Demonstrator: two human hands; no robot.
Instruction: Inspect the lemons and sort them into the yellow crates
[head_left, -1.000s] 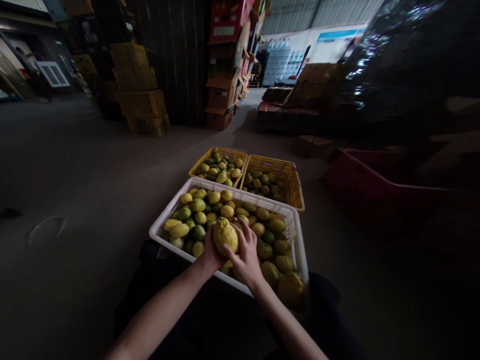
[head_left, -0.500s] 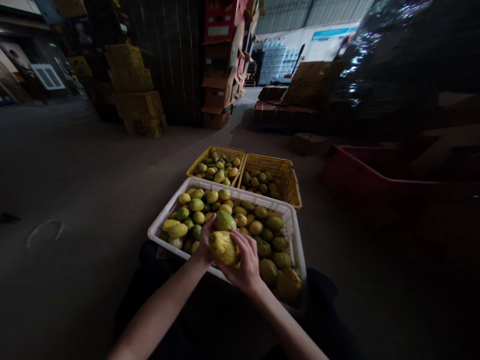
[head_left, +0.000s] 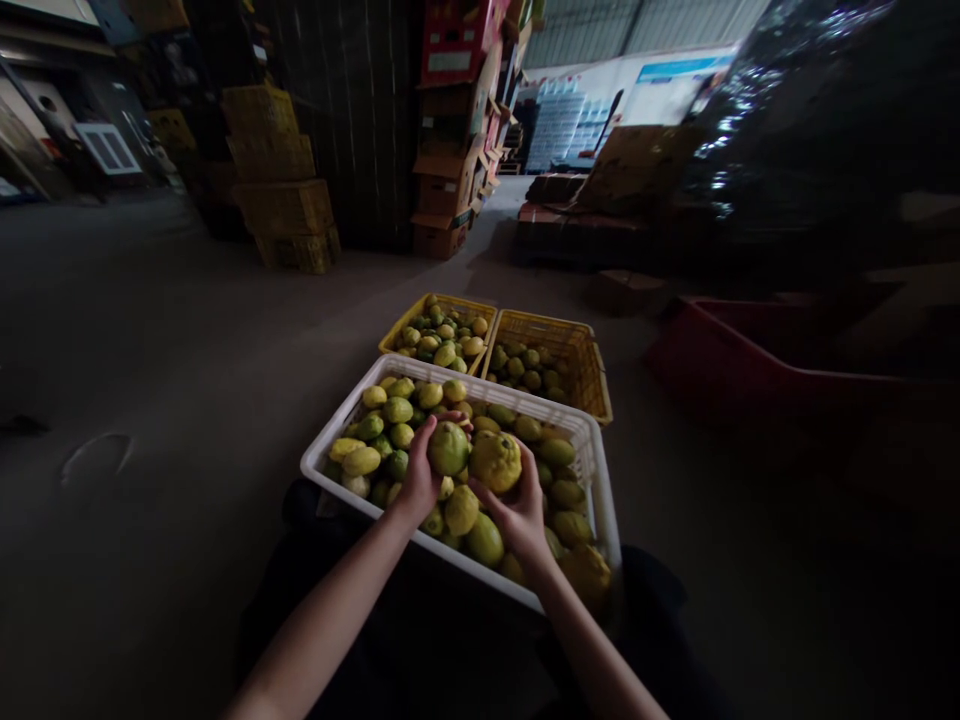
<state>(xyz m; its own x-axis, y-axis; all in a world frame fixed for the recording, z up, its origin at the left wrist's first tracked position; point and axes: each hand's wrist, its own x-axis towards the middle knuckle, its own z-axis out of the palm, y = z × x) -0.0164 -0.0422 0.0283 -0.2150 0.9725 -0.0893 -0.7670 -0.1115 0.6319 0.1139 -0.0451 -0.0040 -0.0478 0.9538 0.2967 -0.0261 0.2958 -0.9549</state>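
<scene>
My left hand (head_left: 421, 472) is wrapped round a smooth green lemon (head_left: 449, 449) above the white crate (head_left: 341, 405). Beside it, my right hand (head_left: 525, 505) grips a larger, bumpy yellow lemon (head_left: 496, 462). The two fruits are close together, held over the middle of the crate. Below and around them lie many green and yellow lemons, among them a long pale-yellow one (head_left: 361, 461) at the left and a big knobbly one (head_left: 587, 575) in the near right corner. My fingertips are partly hidden behind the fruits.
Behind the white crate stand two yellow crates, the left one (head_left: 390, 335) fuller of lemons than the right one (head_left: 592, 365). A red tub (head_left: 690, 340) is at the right. Stacked yellow crates (head_left: 281, 205) and cardboard boxes (head_left: 442, 195) rise farther back.
My right hand has moved right and slightly up with the yellow lemon, which was in front of the green one. The left hand stays near its place, holding the green lemon.
</scene>
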